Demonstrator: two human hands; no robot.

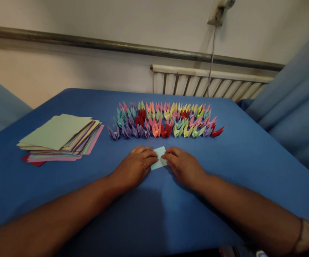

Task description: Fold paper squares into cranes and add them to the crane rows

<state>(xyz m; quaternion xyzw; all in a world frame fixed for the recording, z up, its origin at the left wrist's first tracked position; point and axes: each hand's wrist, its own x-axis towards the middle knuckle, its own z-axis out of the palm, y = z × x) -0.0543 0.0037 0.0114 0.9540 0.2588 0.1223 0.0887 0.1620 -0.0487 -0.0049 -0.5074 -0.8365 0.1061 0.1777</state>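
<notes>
A small, pale blue piece of folded paper (159,165) lies on the blue table top between my hands. My left hand (137,164) rests on the table, its fingers bent together over the paper's left edge. From the other side, my right hand (184,165) holds the right edge with curled fingers. My thumbs are mostly hidden. Just beyond the paper stand several rows of folded paper cranes (156,131) in purple, red, pink, yellow, green and blue.
To the left, a loose stack of coloured paper sheets (59,132) sits on the blue table (133,221), a pale green sheet on top. Behind the table are a wall rail (111,44) and a white metal radiator-like frame (181,70). A blue curtain (293,82) hangs at right.
</notes>
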